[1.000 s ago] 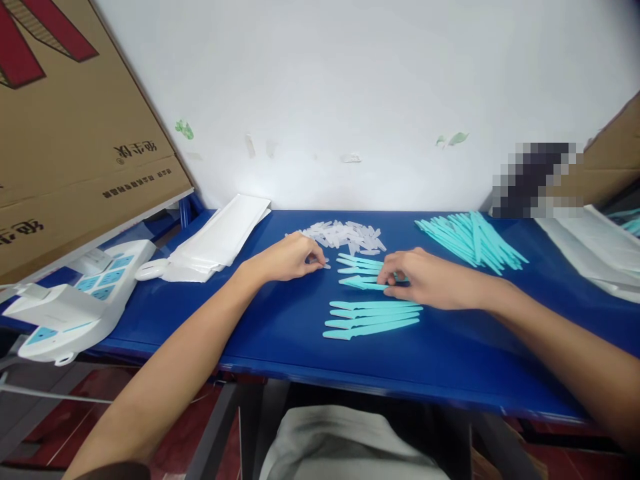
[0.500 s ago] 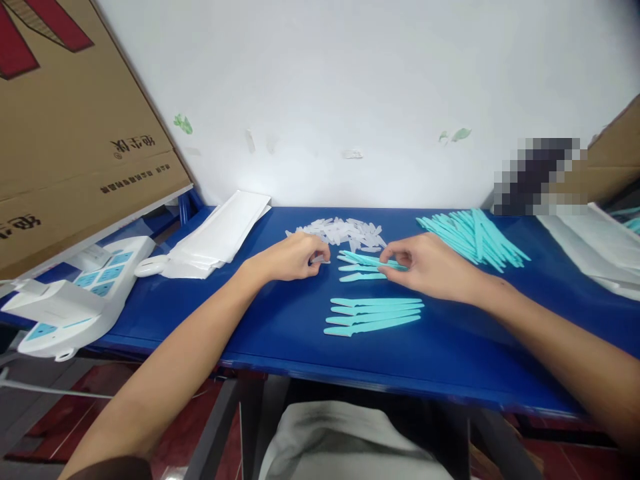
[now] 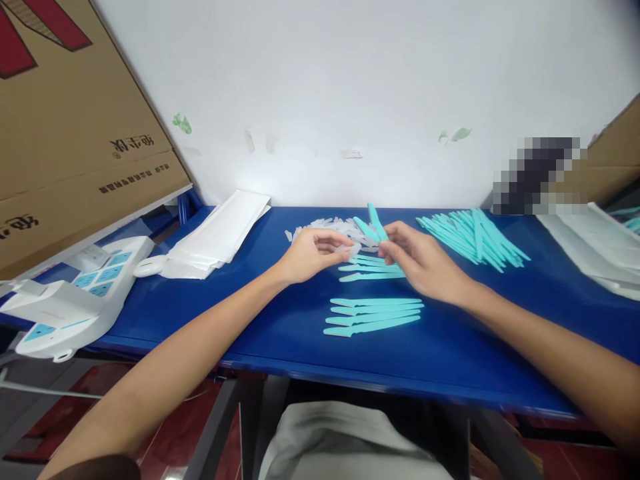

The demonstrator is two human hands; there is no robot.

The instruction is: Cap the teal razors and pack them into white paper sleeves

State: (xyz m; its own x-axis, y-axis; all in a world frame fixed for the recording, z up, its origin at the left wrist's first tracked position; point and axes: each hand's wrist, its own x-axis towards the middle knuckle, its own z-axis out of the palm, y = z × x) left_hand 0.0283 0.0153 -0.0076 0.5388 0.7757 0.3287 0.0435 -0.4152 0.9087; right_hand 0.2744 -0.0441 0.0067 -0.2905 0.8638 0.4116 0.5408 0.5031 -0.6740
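My right hand [image 3: 417,260] pinches two turquoise eyebrow razors [image 3: 373,225], their far ends spread apart in a V above the table. Close to its left, my left hand [image 3: 320,253] is closed on a translucent plastic blade cover [image 3: 354,251]; whether there is more than one cannot be seen. Behind that hand lies a pile of similar covers [image 3: 327,229], partly hidden by it. Below both hands is a row of razors [image 3: 367,275], and nearer to me another row [image 3: 375,319] lies side by side with the blade ends to the left.
A heap of turquoise razors [image 3: 475,237] lies at the back right of the blue table [image 3: 280,327]. White packets [image 3: 220,233] and a power strip [image 3: 105,287] are on the left, below a leaning cardboard box [image 3: 75,133]. More white packets [image 3: 595,250] lie far right.
My right hand has lifted two razors from the upper row and turned their far ends upward. My left hand has moved right with the blade cover, towards them.
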